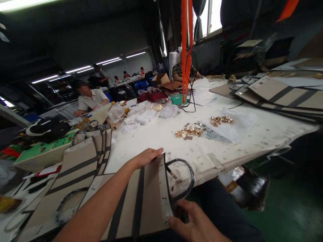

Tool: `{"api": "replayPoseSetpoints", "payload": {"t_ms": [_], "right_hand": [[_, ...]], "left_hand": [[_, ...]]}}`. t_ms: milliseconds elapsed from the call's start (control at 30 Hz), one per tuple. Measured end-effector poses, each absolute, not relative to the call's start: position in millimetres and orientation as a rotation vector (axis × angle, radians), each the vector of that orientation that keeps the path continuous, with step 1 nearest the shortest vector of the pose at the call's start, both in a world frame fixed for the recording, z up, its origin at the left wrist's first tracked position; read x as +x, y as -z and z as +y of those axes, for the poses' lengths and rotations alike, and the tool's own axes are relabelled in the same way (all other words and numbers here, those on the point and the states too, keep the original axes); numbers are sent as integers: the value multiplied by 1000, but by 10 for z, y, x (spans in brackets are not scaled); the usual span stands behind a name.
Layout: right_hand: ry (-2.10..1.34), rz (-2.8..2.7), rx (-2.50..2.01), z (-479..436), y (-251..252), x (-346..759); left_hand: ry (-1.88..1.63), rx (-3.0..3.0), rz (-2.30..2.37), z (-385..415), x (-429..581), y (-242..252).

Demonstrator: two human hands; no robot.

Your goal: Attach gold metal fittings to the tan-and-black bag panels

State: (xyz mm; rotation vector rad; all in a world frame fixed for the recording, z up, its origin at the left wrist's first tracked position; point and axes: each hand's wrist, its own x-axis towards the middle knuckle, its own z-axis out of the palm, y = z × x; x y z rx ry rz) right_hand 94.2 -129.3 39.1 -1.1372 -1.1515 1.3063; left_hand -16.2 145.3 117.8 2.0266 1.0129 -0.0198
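Note:
A beige panel with dark stripes [151,198] lies at the near edge of the table, a plastic-wrapped dark loop handle [192,173] sticking out from its right edge. My left hand [148,157] grips the panel's far corner, fingers closed and partly hidden behind it. At the near right corner, my right hand [190,218] pinches the panel's edge beside the handle's lower end, thumb on top. A small gold metal piece [172,173] shows inside the loop. Gold metal pieces [190,131] lie in a pile on the white table [148,141], with another pile [222,120] on clear plastic.
Striped panels are stacked at left [78,161] and far right [285,94]. Plastic-wrapped bundles [143,116] lie across the table. Orange straps [186,50] hang above it. A person in a light shirt [92,99] sits at far left, another [185,71] at the far end.

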Motion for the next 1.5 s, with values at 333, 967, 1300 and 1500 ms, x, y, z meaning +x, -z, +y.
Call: {"api": "replayPoseSetpoints", "payload": {"t_ms": [333, 967, 1300, 1500], "right_hand": [[-1389, -1133, -1387, -1383, 43, 1019], [-1677, -1097, -1375, -1657, 73, 1098], [-533, -1849, -1882, -1023, -426, 1549], [-368, -2060, -2034, -585, -380, 1400]], "left_hand": [[305, 1677, 854, 1521, 76, -1180], [-102, 1822, 814, 1287, 0, -227], [-257, 2026, 885, 1151, -19, -206], [-616, 2270, 1007, 749, -263, -231]]}}
